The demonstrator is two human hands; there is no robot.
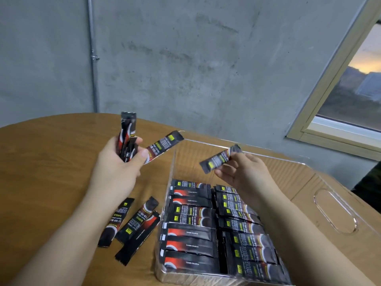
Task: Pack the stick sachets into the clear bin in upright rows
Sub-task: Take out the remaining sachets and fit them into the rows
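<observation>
Stick sachets (pixel 191 234) fill the near part of the clear bin (pixel 336 211) in two packed rows, black wrappers with red and yellow print, stacked side by side against its front and left walls. The bin stands on the right of a round wooden desk (pixel 51 162); its far half holds nothing but bare bottom, and an oval handle cutout shows in its right wall.

The right hand (pixel 245 172) hovers above that open half, its fingers (pixel 237 156) pinching one sachet (pixel 218 159) by its end, the sachet slanting down to the left. The left hand (pixel 115 168), over the desk just left of the bin, has its fingers curled round a small bundle of sachets (pixel 126 139) standing upright, with one more sachet (pixel 165 146) fanned out toward the bin's far left corner.

Three loose sachets (pixel 132 226) lie on the desk beside the bin's left wall, under the left forearm.

Behind the desk rises a grey concrete wall (pixel 185 58) with a thin vertical pipe (pixel 92 58) at left. A pale-framed window (pixel 350 89) is at right.
</observation>
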